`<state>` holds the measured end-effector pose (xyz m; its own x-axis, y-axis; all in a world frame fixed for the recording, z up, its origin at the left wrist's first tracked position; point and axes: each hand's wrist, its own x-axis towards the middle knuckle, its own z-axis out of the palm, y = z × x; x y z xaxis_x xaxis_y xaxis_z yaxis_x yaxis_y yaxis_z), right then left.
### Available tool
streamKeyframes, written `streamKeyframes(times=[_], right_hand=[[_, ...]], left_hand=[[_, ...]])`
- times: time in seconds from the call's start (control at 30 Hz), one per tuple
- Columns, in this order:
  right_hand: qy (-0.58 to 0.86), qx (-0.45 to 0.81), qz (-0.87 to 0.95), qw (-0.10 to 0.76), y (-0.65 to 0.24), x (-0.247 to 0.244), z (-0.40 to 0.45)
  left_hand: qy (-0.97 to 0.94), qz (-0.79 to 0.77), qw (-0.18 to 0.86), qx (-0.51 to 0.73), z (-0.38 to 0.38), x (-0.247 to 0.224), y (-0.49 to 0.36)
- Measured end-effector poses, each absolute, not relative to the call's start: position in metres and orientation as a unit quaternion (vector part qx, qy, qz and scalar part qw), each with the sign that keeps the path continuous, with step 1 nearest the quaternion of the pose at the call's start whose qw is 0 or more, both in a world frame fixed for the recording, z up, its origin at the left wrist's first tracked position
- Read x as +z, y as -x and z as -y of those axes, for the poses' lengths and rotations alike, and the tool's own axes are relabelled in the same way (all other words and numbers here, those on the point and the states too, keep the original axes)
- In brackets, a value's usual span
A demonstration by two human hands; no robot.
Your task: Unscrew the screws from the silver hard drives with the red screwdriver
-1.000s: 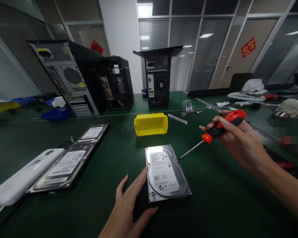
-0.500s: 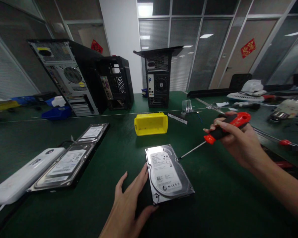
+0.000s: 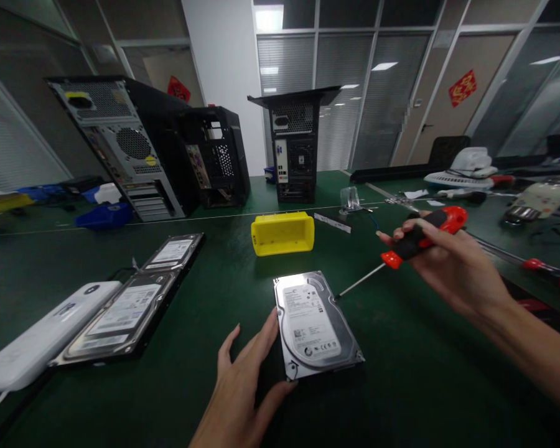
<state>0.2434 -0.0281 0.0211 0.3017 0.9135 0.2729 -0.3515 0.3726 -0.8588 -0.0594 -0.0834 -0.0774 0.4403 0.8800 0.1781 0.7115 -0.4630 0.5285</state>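
head: right hand (image 3: 450,261) grips screwdriver (image 3: 413,242) at drive (image 3: 315,333), two o'clock; spread left hand (image 3: 247,367) braces eight. likely screw-turning; next, press squarely.

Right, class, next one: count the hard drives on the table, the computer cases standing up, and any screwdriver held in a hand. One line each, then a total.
Hard drives: 3
Computer cases: 3
Screwdriver held in a hand: 1
Total: 7
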Motion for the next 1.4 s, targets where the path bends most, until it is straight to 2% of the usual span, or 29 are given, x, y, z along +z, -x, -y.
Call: streamKeyframes(times=[0.2,0.37,0.57,0.77,0.9,1.0,1.13,1.27,1.4], right_hand=[[0.360,0.436,0.405,0.718,-0.244,0.017,0.028],[0.374,0.372,0.472,0.706,-0.243,0.011,0.024],[0.499,0.275,0.502,0.651,-0.250,0.011,0.020],[0.482,0.325,0.390,0.714,-0.282,0.014,0.007],[0.506,0.348,0.334,0.715,-0.298,0.008,-0.002],[0.547,0.393,0.330,0.661,-0.293,-0.003,-0.003],[0.601,0.454,0.373,0.541,-0.274,-0.022,0.000],[0.632,0.457,0.433,0.452,-0.259,-0.032,0.004],[0.638,0.436,0.479,0.416,-0.256,-0.033,0.008]], left_hand=[[-0.828,-0.479,0.198,0.215,0.084,-0.075,0.061],[-0.831,-0.476,0.195,0.214,0.085,-0.072,0.061],[-0.827,-0.494,0.177,0.201,0.077,-0.067,0.063],[-0.809,-0.515,0.179,0.220,0.073,-0.061,0.065],[-0.801,-0.521,0.198,0.217,0.070,-0.051,0.064],[-0.783,-0.532,0.218,0.239,0.064,-0.044,0.064],[-0.769,-0.534,0.223,0.271,0.052,-0.038,0.067],[-0.736,-0.572,0.166,0.322,0.016,-0.023,0.074],[-0.698,-0.617,0.114,0.345,-0.043,-0.007,0.071]])
